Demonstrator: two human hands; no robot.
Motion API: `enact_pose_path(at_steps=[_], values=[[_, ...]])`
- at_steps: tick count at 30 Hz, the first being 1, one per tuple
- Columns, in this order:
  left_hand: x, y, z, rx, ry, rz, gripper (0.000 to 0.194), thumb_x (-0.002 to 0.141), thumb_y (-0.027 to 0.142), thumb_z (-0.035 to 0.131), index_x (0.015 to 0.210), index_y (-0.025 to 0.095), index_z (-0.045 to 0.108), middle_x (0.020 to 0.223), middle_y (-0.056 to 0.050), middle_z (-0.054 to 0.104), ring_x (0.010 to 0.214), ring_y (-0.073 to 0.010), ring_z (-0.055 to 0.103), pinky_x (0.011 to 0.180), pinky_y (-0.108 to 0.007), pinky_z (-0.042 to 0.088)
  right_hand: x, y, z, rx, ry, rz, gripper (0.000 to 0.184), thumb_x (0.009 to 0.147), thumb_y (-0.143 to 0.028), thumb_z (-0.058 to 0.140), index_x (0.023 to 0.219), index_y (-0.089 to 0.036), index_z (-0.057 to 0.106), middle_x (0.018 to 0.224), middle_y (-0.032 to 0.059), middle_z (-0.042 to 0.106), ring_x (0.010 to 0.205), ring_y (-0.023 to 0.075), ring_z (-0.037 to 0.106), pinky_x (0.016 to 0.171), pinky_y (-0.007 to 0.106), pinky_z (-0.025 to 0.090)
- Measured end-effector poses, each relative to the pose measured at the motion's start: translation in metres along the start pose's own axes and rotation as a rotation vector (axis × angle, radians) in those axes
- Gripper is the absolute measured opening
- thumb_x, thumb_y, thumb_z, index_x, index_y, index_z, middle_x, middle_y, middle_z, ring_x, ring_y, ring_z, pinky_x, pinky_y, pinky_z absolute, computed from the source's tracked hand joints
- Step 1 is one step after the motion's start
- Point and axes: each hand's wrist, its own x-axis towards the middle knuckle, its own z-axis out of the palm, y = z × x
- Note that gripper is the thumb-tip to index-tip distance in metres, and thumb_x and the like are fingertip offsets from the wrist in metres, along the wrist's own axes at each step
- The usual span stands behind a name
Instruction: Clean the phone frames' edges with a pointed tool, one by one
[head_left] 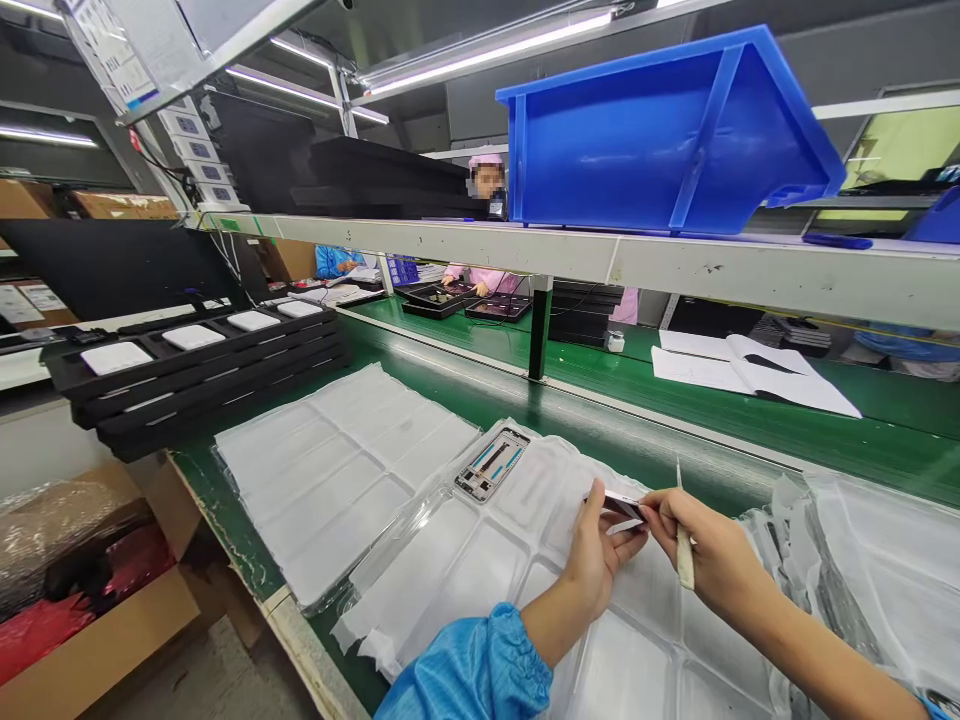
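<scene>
My left hand (592, 555) is closed around the edges of a thin, dark phone part (624, 506), which is tilted nearly edge-on to me. At the part's right end, the fingertips of my right hand (701, 535) are pinched together. A slim tool with a white handle (685, 562) and a thin pointed tip is tucked in that same hand, pointing up. Left of my hands, a phone middle frame (493, 463) with blue strips lies on the white-covered plastic tray (487, 560). What my right fingertips touch is partly hidden.
Another covered tray (337, 440) lies to the left, and more stacked trays (885, 560) on the right. Black foam trays (210, 375) hold white items. A blue bin (660, 140) sits on the overhead shelf (420, 236). Across the bench, a person in pink handles black trays.
</scene>
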Motion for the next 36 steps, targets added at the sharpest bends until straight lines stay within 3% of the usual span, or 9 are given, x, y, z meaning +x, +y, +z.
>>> enact_pose_path(at_steps=[15,24,31,36], values=[[-0.0005,-0.004,0.0002,0.064,0.036,0.071,0.061,0.061,0.064,0.082,0.087,0.017,0.053,0.087,-0.008,0.065,0.087,-0.0261,0.068,0.083,-0.037,0.053,0.0006,-0.0022,-0.0046,-0.105,-0.063,-0.034,0.027,0.099,-0.029,0.04,0.072,-0.025,0.039,0.07,0.0021,0.058,0.061,0.0157,0.054,0.056,0.026,0.043],[-0.0019,-0.0044,0.0,0.075,0.023,0.081,0.063,0.059,0.066,0.082,0.09,0.018,0.055,0.085,-0.006,0.064,0.08,-0.0226,0.067,0.082,-0.037,0.052,-0.001,-0.0032,-0.0075,-0.296,-0.018,-0.209,0.024,0.095,-0.014,0.037,0.074,-0.024,0.037,0.067,-0.0005,0.054,0.055,0.0122,0.047,0.048,0.021,0.037],[-0.0034,0.001,0.0019,0.054,-0.005,0.054,0.066,0.055,0.068,0.082,0.09,0.019,0.055,0.085,-0.006,0.065,0.081,-0.0241,0.066,0.081,-0.038,0.051,-0.0041,0.0002,-0.0087,-0.425,-0.003,-0.275,0.025,0.099,-0.014,0.035,0.079,-0.022,0.048,0.081,0.0035,0.069,0.057,0.0113,0.059,0.046,0.021,0.037],[-0.0052,0.0015,0.0015,0.061,-0.063,0.028,0.065,0.06,0.071,0.077,0.092,0.018,0.057,0.087,-0.009,0.066,0.083,-0.0258,0.066,0.084,-0.04,0.051,-0.0025,-0.0047,-0.0068,-0.238,-0.003,-0.154,0.028,0.103,-0.027,0.039,0.078,-0.023,0.05,0.092,0.0028,0.074,0.054,0.0107,0.063,0.043,0.021,0.04]])
